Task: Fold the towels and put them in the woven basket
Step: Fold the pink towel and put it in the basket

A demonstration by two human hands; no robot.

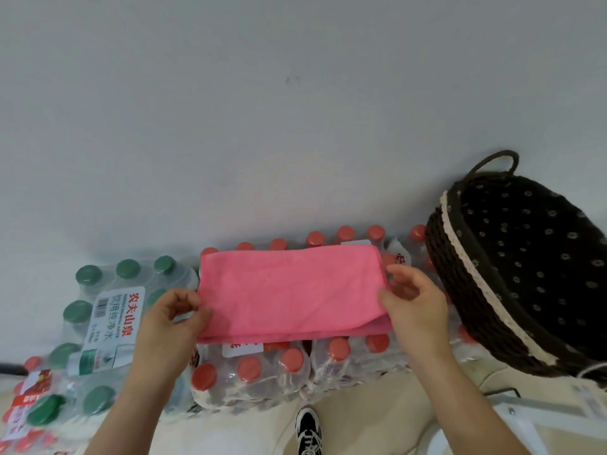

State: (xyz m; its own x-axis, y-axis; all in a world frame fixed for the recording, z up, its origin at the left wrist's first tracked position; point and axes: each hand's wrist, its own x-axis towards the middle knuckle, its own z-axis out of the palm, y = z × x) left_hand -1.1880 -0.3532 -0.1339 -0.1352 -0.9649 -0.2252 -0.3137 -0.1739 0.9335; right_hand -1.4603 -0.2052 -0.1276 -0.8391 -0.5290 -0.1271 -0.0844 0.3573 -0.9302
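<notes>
A pink towel (289, 290), folded into a wide rectangle, lies on top of shrink-wrapped packs of red-capped bottles (282, 369). My left hand (174, 318) pinches the towel's left edge between thumb and fingers. My right hand (414, 300) pinches its right edge the same way. The dark woven basket (460, 284), with a cream trim and a flower-dotted lining, stands tilted to the right of the towel, close to my right hand. Nothing shows inside the basket.
A pack of green-capped water bottles (108, 310) sits to the left, more red-capped bottles (29, 408) at the bottom left. A plain grey wall (295, 110) rises behind. A shoe (308, 428) on the floor shows below, and a white frame (542, 418) at the bottom right.
</notes>
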